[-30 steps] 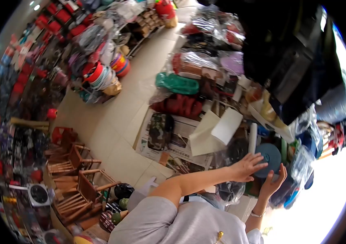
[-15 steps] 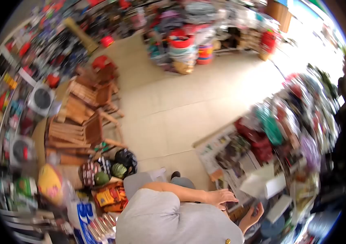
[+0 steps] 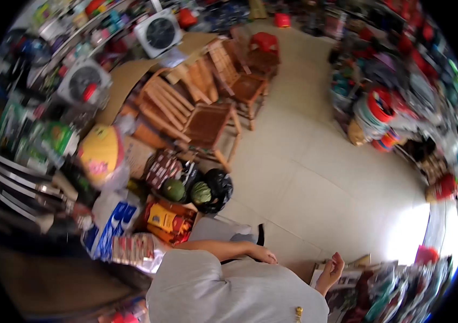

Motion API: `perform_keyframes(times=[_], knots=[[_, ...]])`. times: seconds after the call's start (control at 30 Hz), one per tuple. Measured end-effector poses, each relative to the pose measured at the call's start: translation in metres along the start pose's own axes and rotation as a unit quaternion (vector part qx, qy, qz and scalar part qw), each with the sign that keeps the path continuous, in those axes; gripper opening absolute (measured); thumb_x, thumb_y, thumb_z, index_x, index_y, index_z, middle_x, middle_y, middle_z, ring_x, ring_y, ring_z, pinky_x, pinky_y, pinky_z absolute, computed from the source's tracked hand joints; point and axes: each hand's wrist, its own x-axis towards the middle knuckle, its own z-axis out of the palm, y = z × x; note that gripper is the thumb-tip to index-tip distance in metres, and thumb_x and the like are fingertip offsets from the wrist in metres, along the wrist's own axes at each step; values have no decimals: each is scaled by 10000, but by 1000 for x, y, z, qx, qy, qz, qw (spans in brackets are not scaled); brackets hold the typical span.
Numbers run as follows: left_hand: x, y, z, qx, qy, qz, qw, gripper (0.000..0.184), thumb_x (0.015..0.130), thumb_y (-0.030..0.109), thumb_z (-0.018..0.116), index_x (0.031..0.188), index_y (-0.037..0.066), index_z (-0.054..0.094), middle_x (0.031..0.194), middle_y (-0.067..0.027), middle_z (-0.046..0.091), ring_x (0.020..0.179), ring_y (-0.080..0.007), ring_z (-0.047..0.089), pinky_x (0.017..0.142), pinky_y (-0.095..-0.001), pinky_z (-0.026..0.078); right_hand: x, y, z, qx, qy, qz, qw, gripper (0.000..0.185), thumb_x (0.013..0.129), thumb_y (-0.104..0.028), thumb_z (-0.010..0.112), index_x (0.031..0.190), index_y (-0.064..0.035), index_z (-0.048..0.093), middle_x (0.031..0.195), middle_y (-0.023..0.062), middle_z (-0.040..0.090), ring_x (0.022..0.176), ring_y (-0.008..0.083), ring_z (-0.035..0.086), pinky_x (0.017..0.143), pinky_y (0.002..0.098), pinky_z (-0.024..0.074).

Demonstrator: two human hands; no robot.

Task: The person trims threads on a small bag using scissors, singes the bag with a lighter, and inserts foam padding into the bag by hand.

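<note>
My left hand (image 3: 263, 254) is in front of my grey shirt (image 3: 196, 280), at the end of a forearm laid across my body. Its fingers curl loosely together, and no object shows in them. My right hand (image 3: 329, 274) is raised to the right of the shirt, open, with bent fingers pointing up and nothing visible in them. Nearest to it are a printed paper or board (image 3: 345, 278) and a heap of plastic-wrapped goods (image 3: 385, 296), behind and beside the hand. I cannot tell whether it touches them.
Wooden chairs (image 3: 210, 126) line the left side of the tiled floor (image 3: 299, 161). Watermelons (image 3: 174, 189), a black plastic bag (image 3: 219, 188) and an orange packet (image 3: 167, 220) are near my knees. Fans (image 3: 159, 33) stand by crowded shelves. Stacked buckets (image 3: 371, 116) are at the right.
My view has swung left, bringing the chairs and shelves closer to the middle. The papers and wrapped goods have shifted to the lower right edge. My right hand has come away from the papers.
</note>
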Motion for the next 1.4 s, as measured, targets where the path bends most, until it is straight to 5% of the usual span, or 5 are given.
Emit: perform_keyframes(times=[0.43,0.67,1.0,1.27,1.4], knots=[[-51,-63,-11,-232,289,-98,923,561,926,485,480,1291,62,538,1348,-155,507,1258,-276,460,1064,-339,330,119,99,141,-83,-447,53,889,285,838,-85,565,1114,-42,618,1018,77,638,871,157,596,724,291,483],[4,-42,11,-334,568,-177,731,624,890,508,512,1355,95,464,1345,-185,497,1262,-334,453,1070,-395,329,255,72,289,-143,-672,-110,718,271,832,-82,565,1092,-37,628,1014,113,646,866,200,623,742,306,505],[151,18,75,-520,799,-206,220,588,869,472,565,1319,100,498,1279,-187,541,1205,-341,498,1029,-397,380,234,1,519,-76,-832,-353,421,231,842,-37,564,1066,-15,616,969,76,631,867,167,603,780,284,492],[287,95,56,-546,760,-32,-350,501,863,252,641,1304,54,508,1226,-199,586,1140,-301,569,946,-366,457,2,-40,454,-130,-870,-472,-55,226,839,-71,586,1052,-3,618,943,84,604,837,164,588,768,290,488],[331,119,51,-450,663,39,-596,407,895,196,614,1263,45,530,1113,-127,625,1031,-211,601,873,-301,482,-92,-39,392,-93,-846,-509,-128,218,831,-50,593,1042,-6,627,922,78,622,815,150,591,741,287,492]])
